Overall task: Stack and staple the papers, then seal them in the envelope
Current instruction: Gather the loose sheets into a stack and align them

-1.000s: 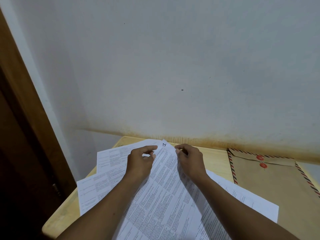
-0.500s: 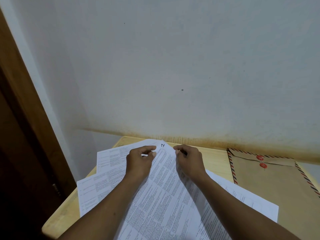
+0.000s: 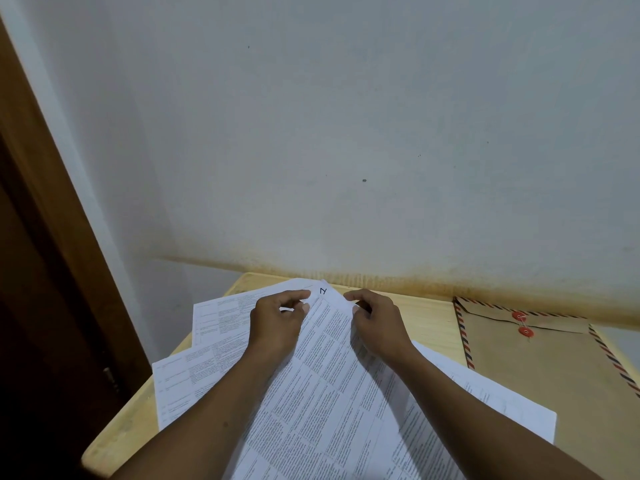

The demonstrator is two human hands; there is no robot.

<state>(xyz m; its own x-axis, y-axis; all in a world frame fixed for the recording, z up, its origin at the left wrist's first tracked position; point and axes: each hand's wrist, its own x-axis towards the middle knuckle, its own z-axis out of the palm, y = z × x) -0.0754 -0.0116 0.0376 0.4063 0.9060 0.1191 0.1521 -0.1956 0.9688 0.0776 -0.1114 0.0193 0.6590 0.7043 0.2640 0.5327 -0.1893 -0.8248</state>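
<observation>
Several printed white papers (image 3: 322,382) lie fanned out and overlapping on a pale wooden table (image 3: 429,320). The top sheet has a handwritten mark at its far corner. My left hand (image 3: 277,323) pinches the far edge of that sheet just left of the corner. My right hand (image 3: 375,322) pinches the same edge on the right, thumb under the paper. A brown envelope (image 3: 540,372) with a striped border and two red string buttons lies flat on the table to the right, its flap down. No stapler is in view.
A plain grey-white wall (image 3: 346,133) rises directly behind the table. A dark brown door frame (image 3: 45,271) stands at the left, past the table's left edge.
Both hands stay at the top sheet's far corner; the fingers have shifted only slightly and the corner sits a touch flatter.
</observation>
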